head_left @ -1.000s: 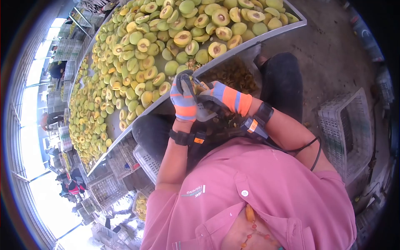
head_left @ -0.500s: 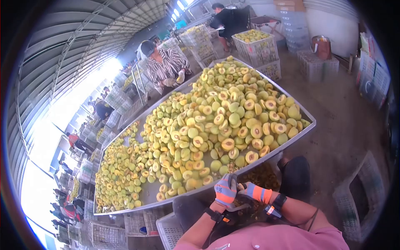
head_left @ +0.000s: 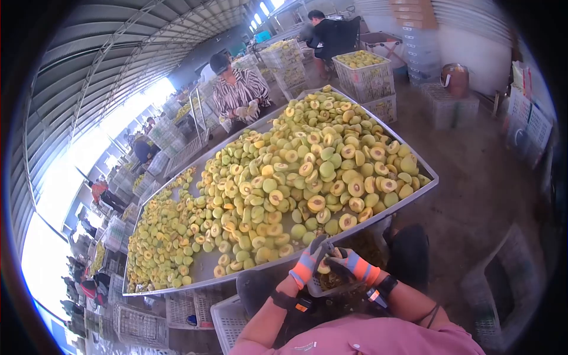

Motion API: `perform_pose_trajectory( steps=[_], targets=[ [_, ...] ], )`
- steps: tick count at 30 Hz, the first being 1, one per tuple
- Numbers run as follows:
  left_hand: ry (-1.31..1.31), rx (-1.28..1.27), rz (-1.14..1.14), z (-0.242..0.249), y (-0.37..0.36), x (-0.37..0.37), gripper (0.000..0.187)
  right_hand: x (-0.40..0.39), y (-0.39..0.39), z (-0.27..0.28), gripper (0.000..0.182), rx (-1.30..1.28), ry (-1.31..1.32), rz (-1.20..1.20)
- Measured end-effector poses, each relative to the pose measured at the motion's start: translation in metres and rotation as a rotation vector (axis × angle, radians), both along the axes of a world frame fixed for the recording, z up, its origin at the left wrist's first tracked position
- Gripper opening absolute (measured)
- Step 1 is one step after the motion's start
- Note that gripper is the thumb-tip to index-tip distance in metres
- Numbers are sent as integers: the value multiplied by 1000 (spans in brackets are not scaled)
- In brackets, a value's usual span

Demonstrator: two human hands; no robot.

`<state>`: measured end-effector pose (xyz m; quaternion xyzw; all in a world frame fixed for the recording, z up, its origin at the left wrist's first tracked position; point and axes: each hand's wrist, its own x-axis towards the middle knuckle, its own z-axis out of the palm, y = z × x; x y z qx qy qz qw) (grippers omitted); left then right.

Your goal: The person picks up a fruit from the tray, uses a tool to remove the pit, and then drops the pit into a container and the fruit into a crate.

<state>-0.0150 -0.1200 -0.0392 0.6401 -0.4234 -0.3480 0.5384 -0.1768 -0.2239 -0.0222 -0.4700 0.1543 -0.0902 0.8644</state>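
Note:
Both my hands wear grey gloves with orange bands and meet over the near edge of the tray. My left hand (head_left: 310,261) is closed on a yellow peach half (head_left: 323,268), which shows between the two hands. Close against it, my right hand (head_left: 354,264) has its fingers curled and pinched; what they hold, if anything, is hidden. Just beyond is a large metal-rimmed tray (head_left: 436,179) heaped with yellow-green peach halves (head_left: 316,203), many showing reddish-brown centres. Below my hands stands a container (head_left: 315,290) with dark scraps in it.
A white crate (head_left: 229,324) stands by my left leg, and another pale crate (head_left: 503,290) lies to the right. Across the tray is a person in a striped top (head_left: 239,94). Stacked crates of fruit (head_left: 365,77) stand behind.
The view has shifted slightly. My hands have tilted and drawn a little apart, so the peach half and the container beneath show more clearly.

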Motion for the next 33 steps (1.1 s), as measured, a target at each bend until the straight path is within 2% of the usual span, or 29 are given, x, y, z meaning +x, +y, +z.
perform_pose_trajectory(
  steps=[1, 2, 4, 6, 8, 9, 10, 11, 12, 14, 15, 18, 20, 23, 25, 28, 29, 31, 32, 33],
  targets=[
    [155, 42, 62, 6, 0, -3, 39, 4, 0, -11, 19, 36, 24, -30],
    [474, -4, 189, 18, -1, -14, 34, 11, -5, -36, 18, 173, 11, -25],
    [365, -228, 256, 3, -7, -20, 31, 18, -3, -26, 17, 288, 63, -143],
    [113, -245, 357, 27, -12, -57, 29, 24, -2, -62, 19, -864, -226, -249],
    [173, -149, 412, 18, -10, -58, 29, 32, 1, -59, 15, -1109, -422, -485],
    [115, -263, 445, 16, -13, -53, 30, 33, 5, -61, 15, -536, -297, -293],
    [323, -304, 477, -1, -13, -39, 27, 32, 10, -60, 15, -221, -191, -185],
    [-32, -306, 542, -8, -13, -30, 28, 30, 15, -58, 15, 106, -64, -134],
    [-406, -320, 575, -10, -15, -20, 30, 30, 12, -45, 15, 152, 15, -144],
    [18, -296, 575, 3, -11, -16, 34, 21, 8, -17, 18, 51, 32, -173],
    [227, -289, 571, 7, -10, -14, 36, 16, 0, -9, 23, -13, 198, -88],
    [263, -302, 562, 3, -9, -10, 42, 14, 2, -16, 20, -32, 76, -12],
    [33, -273, 498, -5, -6, -14, 46, 18, 6, -20, 19, -48, 87, 11],
    [74, -226, 449, 14, -8, -29, 41, 22, 5, -33, 17, -14, 62, 73],
    [-161, -196, 411, 8, -9, -25, 39, 22, 4, -35, 16, 38, 74, 106],
    [-488, -115, 366, 8, -6, -26, 35, 12, 0, -27, 15, -82, 55, 149],
    [-599, -87, 357, 11, -4, -27, 34, 9, 1, -27, 15, -21, 110, 145],
    [-663, -85, 381, 6, -3, -27, 25, 14, 2, -24, 15, 52, 165, 145],
    [-767, -83, 370, 6, -2, -25, 22, 15, 2, -26, 15, -94, 103, 118],
    [-750, -89, 420, 4, -5, -26, 16, 18, 3, -25, 15, -127, 141, 115]
  ],
)
